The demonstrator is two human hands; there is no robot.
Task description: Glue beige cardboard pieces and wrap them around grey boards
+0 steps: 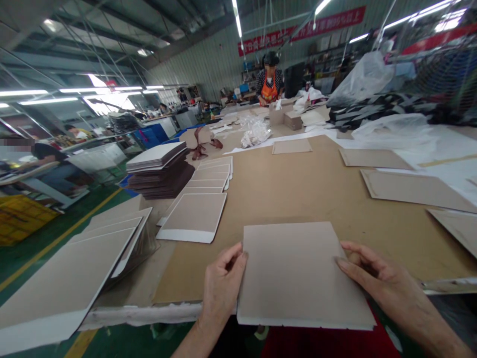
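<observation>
Between my two hands is a greyish-beige cardboard sheet (298,278), its near edge reaching past the table's front edge. My left hand (225,278) pinches its left side, thumb against the border. On the opposite side my right hand (372,268) grips the right edge, thumb on top and fingers beyond the rim. Left of the sheet, a row of overlapping boards (197,214) with white strips lies on the table. Larger boards (82,258) fan out over the table's left corner.
The brown-covered table (283,189) stretches ahead. A stack of dark and white boards (160,174) stands at the left. Separate boards (413,189) lie along the right. Crumpled clear plastic (255,132) sits farther back, and a person in an orange apron (270,89) stands at the far end.
</observation>
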